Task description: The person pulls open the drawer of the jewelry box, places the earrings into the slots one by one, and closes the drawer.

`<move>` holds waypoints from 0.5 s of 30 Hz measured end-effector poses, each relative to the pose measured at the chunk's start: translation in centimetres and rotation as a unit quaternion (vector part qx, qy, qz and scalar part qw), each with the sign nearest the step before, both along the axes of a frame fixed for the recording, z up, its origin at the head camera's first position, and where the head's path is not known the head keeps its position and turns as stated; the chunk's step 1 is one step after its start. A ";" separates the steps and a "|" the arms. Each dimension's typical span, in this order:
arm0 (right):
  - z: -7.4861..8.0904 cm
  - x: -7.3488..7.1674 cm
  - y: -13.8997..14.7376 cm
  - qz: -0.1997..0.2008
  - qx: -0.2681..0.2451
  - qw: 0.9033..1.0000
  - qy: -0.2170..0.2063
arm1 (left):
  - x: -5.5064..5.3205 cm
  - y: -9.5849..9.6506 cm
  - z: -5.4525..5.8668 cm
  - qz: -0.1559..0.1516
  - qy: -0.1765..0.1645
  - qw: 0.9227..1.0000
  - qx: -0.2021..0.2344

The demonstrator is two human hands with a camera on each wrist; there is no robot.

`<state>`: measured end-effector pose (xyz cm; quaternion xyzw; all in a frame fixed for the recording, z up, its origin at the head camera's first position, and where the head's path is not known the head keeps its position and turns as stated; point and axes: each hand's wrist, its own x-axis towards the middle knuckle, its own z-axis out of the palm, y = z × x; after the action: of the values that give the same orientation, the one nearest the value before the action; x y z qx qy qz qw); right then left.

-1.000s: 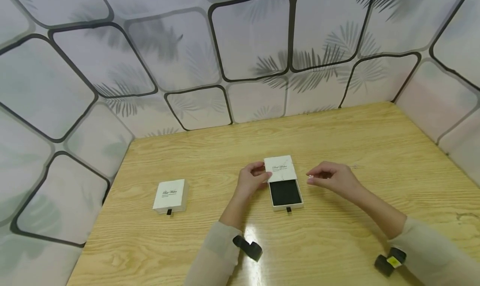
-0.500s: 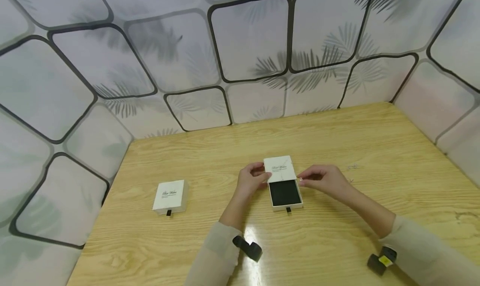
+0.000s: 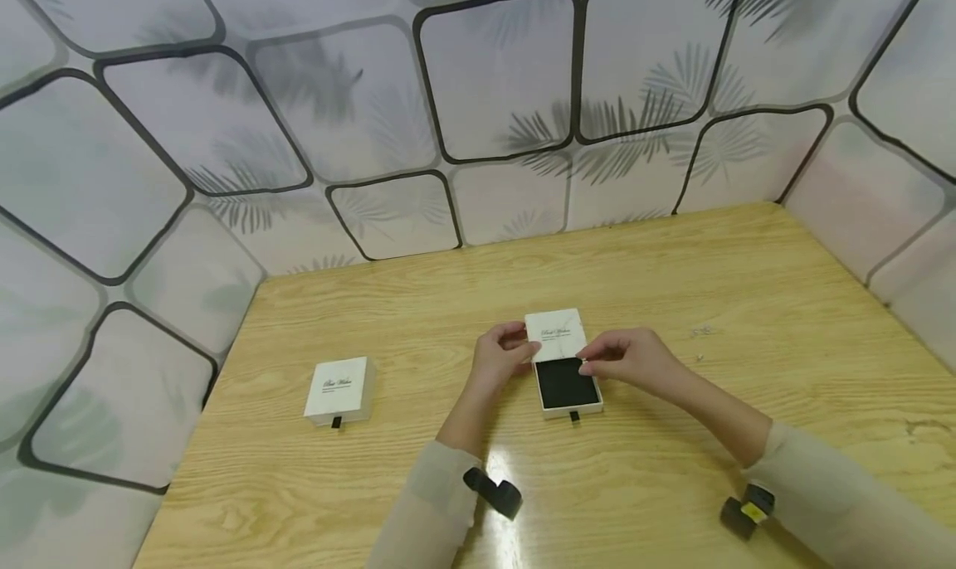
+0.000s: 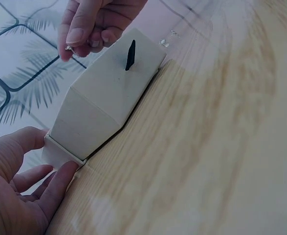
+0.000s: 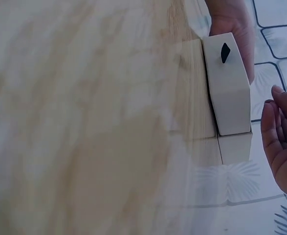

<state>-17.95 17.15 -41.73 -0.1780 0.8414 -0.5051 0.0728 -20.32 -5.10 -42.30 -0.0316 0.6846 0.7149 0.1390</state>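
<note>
In the head view, a white gift box with dark lettering on its sleeve (image 3: 554, 330) lies on the table, its drawer (image 3: 573, 412) pulled out toward me. Black padding (image 3: 563, 382) lines the drawer. My left hand (image 3: 499, 360) grips the sleeve from the left, thumb on top. Over the drawer's right side, my right hand (image 3: 631, 357) pinches a small shiny earring-like piece (image 4: 69, 48) between thumb and fingertips. The left wrist view shows this piece held above the drawer, with the black pull tab (image 4: 130, 55) on the drawer's front.
A second white box (image 3: 336, 388), slid closed, stands to the left on the wooden table (image 3: 418, 486). Several small shiny pieces (image 3: 702, 332) lie to the right, beyond my right forearm. A patterned fabric wall (image 3: 508, 80) rises along the table's back and sides.
My right hand has moved left with the small earring-like piece, from the table beside the box to over the black padding. The left hand and the box stay in place.
</note>
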 end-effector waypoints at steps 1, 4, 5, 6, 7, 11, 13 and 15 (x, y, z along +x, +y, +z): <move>0.1 0.0 -0.2 0.002 0.004 1.000 0.000 | 0.0 0.0 0.0 0.000 0.000 1.000 0.001; 0.3 -0.2 -0.7 0.003 0.014 1.000 0.004 | 0.0 0.0 0.2 0.002 -0.001 1.000 0.001; 0.3 -0.2 -0.8 0.003 0.016 1.000 0.003 | 0.0 0.0 0.1 0.002 -0.002 1.000 0.001; 0.3 -0.3 -1.0 0.004 0.016 1.000 0.004 | -0.2 0.0 -0.1 0.001 -0.002 1.000 0.000; 0.2 -0.4 -1.2 0.006 0.014 1.000 0.004 | -0.5 0.1 -0.5 0.001 -0.004 1.000 0.000; 0.1 -0.5 -2.0 0.012 0.013 1.000 0.007 | -1.3 0.0 -2.1 0.001 0.001 1.000 0.004; 0.0 -0.6 -2.4 0.017 0.014 1.000 0.008 | -1.4 0.0 -2.7 0.004 0.004 1.000 0.005; -0.1 -0.6 -2.8 0.020 0.019 1.000 0.006 | -1.4 0.1 -2.8 0.007 0.006 1.000 0.004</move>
<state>-18.50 14.35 -41.84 -0.1962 0.8477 -0.4861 0.0810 -21.72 -5.03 -45.06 -0.0314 0.6827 0.7184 0.1295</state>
